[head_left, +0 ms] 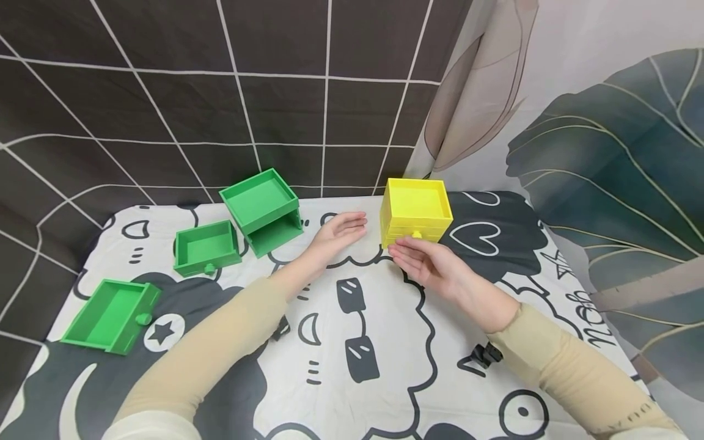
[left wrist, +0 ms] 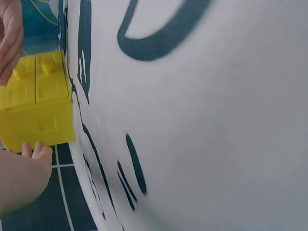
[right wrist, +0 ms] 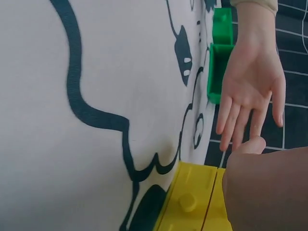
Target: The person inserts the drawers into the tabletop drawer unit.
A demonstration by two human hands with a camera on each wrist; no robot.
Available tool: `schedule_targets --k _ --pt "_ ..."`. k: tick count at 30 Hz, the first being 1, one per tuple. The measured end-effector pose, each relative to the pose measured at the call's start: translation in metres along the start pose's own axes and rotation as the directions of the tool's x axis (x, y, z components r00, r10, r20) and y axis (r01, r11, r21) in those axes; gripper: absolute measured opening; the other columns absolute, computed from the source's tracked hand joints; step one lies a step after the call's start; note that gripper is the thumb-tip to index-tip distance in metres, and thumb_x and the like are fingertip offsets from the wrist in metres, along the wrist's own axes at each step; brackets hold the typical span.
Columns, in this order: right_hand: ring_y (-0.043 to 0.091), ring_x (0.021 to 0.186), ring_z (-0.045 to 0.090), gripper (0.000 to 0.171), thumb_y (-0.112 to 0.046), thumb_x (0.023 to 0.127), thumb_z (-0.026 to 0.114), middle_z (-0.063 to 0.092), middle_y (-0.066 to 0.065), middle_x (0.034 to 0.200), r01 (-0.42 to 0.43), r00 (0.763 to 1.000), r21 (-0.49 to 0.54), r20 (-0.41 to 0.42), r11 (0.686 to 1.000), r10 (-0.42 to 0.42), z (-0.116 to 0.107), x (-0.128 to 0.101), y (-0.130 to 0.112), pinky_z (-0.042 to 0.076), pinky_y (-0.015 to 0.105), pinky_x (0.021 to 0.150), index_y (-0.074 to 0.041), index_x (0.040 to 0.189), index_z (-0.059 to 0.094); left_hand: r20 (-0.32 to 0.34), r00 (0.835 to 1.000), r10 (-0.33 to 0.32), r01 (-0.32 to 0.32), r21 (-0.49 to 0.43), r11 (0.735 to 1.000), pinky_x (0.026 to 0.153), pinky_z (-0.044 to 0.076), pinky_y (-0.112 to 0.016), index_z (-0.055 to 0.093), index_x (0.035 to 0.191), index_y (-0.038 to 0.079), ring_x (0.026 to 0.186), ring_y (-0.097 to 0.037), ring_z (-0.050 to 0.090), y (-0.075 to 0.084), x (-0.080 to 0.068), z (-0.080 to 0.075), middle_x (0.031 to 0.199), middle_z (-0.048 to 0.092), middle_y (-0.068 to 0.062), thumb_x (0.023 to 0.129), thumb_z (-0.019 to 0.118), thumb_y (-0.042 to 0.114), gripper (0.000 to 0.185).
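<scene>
A yellow two-drawer box (head_left: 420, 198) stands on the patterned cloth at the back, right of centre, its knobbed drawers (left wrist: 48, 82) pushed in. My left hand (head_left: 342, 231) is held to the left of the box, apart from it, fingers extended and holding nothing. In the right wrist view that left hand (right wrist: 252, 82) shows its bare palm. My right hand (head_left: 429, 263) is at the box's front near a knob (head_left: 417, 234), fingers straight; whether it touches the box I cannot tell. The left wrist view catches part of the right hand (left wrist: 9, 41) by the knobs.
A green cabinet (head_left: 261, 195) with an open front compartment stands at the back left. Two green drawers, one small (head_left: 206, 244) and one nearer (head_left: 107, 315), lie out of it on the cloth. A dark gridded curtain (head_left: 280, 110) hangs behind. Small black objects (head_left: 486, 354) show beside the forearms.
</scene>
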State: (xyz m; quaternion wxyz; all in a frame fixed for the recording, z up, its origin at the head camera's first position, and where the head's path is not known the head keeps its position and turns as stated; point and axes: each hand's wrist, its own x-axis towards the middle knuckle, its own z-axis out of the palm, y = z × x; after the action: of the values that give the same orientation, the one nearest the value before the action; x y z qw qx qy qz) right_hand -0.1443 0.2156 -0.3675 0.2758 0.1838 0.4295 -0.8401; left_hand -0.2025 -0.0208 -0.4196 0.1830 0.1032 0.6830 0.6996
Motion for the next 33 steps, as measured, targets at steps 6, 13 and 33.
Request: schedule_targets --k 6,13,33 --pt "0.017 0.099 0.079 0.025 -0.011 0.111 0.051 0.081 0.01 0.104 0.021 0.999 0.005 0.04 1.0 -0.022 0.008 -0.003 -0.011 0.065 0.027 0.095 -0.004 0.102 0.074 0.017 1.0 -0.001 0.001 0.009 1.0 0.129 0.04 -0.042 0.048 0.155 -0.001 0.15 -0.034 0.051 0.007 -0.023 -0.013 0.16 0.052 -0.023 0.106 0.063 0.01 0.052" --pt "0.017 0.105 0.078 0.015 -0.012 0.11 0.056 0.081 0.009 0.11 0.036 0.998 -0.069 0.054 0.997 -0.032 0.022 -0.005 -0.019 0.046 0.034 0.119 -0.004 0.115 0.069 0.02 1.0 0.003 -0.005 0.062 0.998 0.125 0.045 -0.036 0.048 0.154 -0.003 0.15 -0.037 0.05 0.016 -0.051 -0.034 0.159 0.051 -0.025 0.106 0.061 0.006 0.051" --pt "0.015 0.11 0.078 0.046 -0.01 0.109 0.059 0.076 0.01 0.132 0.091 0.996 -0.27 0.03 0.959 -0.086 0.077 0.031 -0.016 0.046 0.037 0.122 0.001 0.153 0.052 -0.065 0.998 -0.004 -0.001 -0.072 0.997 0.113 0.05 -0.015 0.032 0.159 -0.01 0.126 0.003 0.066 0.013 -0.129 -0.11 0.134 0.067 0.014 0.11 0.055 0.012 0.058"
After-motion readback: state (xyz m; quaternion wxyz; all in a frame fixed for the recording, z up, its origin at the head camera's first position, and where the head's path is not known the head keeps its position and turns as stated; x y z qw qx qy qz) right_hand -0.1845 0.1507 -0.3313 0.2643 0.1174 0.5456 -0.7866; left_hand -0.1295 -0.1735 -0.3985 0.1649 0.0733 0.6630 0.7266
